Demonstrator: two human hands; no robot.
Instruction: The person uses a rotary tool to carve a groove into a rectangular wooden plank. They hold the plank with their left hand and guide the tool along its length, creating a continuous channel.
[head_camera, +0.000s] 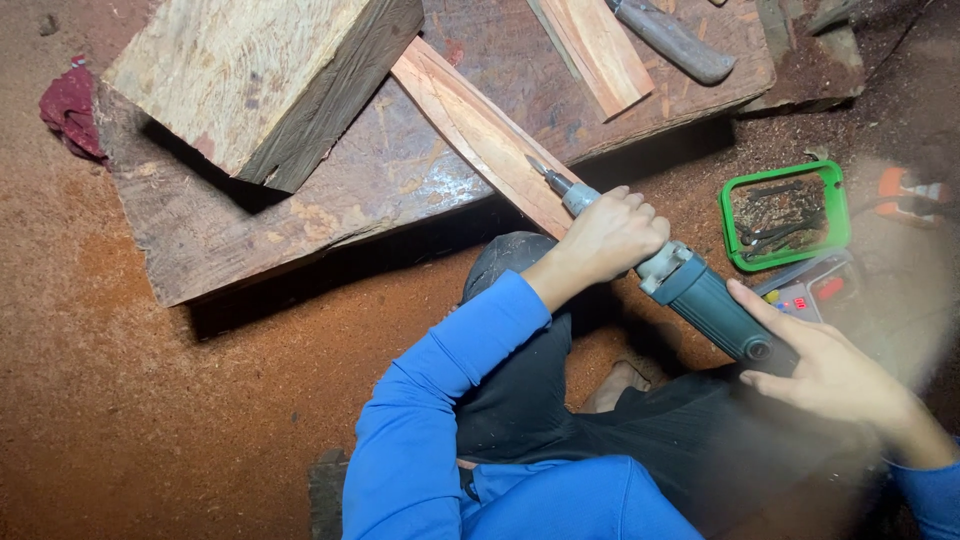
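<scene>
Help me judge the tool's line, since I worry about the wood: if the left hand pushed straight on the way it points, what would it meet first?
Probably the narrow reddish wooden strip: the left hand grips the grinder near its bit, which points at it.

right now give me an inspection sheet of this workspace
surface: thick wooden slab lying on reddish sawdust floor
job's things: blue rotary tool, its bit at the edge of a wood strip
clutter: big wood block, second strip, knife handle, green tray of bits, red cloth
hands: left hand grips the tool's front; right hand rests on its rear, fingers extended
cables: nothing seen
surroundings: dim, floor-level, person seated
</scene>
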